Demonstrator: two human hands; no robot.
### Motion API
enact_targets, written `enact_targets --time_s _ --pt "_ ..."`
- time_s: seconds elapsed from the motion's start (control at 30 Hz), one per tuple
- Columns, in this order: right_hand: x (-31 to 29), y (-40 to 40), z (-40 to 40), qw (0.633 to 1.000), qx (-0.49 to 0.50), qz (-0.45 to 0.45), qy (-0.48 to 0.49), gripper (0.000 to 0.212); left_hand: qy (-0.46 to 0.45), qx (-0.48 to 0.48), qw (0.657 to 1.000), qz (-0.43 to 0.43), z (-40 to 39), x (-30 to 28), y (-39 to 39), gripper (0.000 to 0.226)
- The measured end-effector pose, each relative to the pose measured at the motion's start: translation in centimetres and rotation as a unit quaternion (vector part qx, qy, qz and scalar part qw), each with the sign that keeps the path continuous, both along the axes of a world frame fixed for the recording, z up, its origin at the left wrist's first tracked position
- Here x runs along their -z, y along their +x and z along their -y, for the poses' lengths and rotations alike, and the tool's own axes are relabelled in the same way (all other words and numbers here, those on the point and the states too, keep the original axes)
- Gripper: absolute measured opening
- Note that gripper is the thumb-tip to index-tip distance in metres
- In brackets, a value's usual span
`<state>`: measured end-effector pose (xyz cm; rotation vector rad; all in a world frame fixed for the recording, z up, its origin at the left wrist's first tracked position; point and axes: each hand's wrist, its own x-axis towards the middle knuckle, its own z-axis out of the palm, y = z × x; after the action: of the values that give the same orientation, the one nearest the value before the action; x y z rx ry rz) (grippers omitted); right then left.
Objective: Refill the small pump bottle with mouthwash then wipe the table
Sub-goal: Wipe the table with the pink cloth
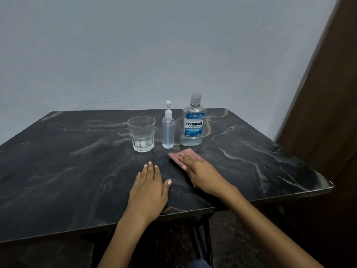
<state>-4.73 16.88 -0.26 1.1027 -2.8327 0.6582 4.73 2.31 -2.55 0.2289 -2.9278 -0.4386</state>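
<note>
A small clear pump bottle [168,130] with a white pump stands upright on the dark marble table [67,167]. Right beside it stands a capped mouthwash bottle [193,122] with a blue label. A pink cloth [186,153] lies flat in front of the two bottles. My right hand [201,172] presses flat on the cloth and covers most of it. My left hand [147,187] rests palm down on the bare table, fingers together, a short way left of the cloth.
An empty drinking glass [142,133] stands left of the pump bottle. A grey wall rises behind the table. A brown door or panel [328,113] stands at the right. The table's near edge [135,224] runs under my forearms.
</note>
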Motion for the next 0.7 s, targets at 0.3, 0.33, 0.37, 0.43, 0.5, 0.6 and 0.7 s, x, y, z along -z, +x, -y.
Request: enact_targets --time_s 0.3,0.33,0.37,0.43,0.5,0.6,0.7 --pt "0.2 3.7 -10.7 0.983 0.178 -0.047 0.000 0.043 0.022 0.044 0.999 0.000 -3.0 -0.3 -1.7 0.060" --pt "0.1 3.8 -10.8 0.977 0.208 -0.045 -0.002 0.043 0.023 0.052 0.998 -0.003 -3.7 -0.2 -1.9 0.059" --pt "0.2 4.0 -10.4 0.976 0.214 -0.040 -0.007 0.043 0.027 0.057 0.998 -0.005 -4.3 -0.2 -2.2 0.058" --pt "0.6 4.9 -8.9 0.988 0.151 -0.031 -0.027 0.043 0.040 0.060 0.997 -0.013 -4.9 -0.2 -2.8 0.056" --pt "1.0 5.5 -6.7 0.999 0.034 -0.024 -0.033 0.045 0.057 0.057 0.996 -0.024 -5.1 -0.1 -3.2 0.055" --pt "0.8 4.2 -4.3 0.998 -0.051 -0.016 -0.020 0.044 0.097 0.052 0.993 -0.044 -5.1 0.0 -3.5 0.056" --pt "0.4 1.5 -3.7 1.000 0.018 -0.011 -0.017 0.043 0.114 0.053 0.990 -0.062 -5.0 0.0 -3.2 0.062"
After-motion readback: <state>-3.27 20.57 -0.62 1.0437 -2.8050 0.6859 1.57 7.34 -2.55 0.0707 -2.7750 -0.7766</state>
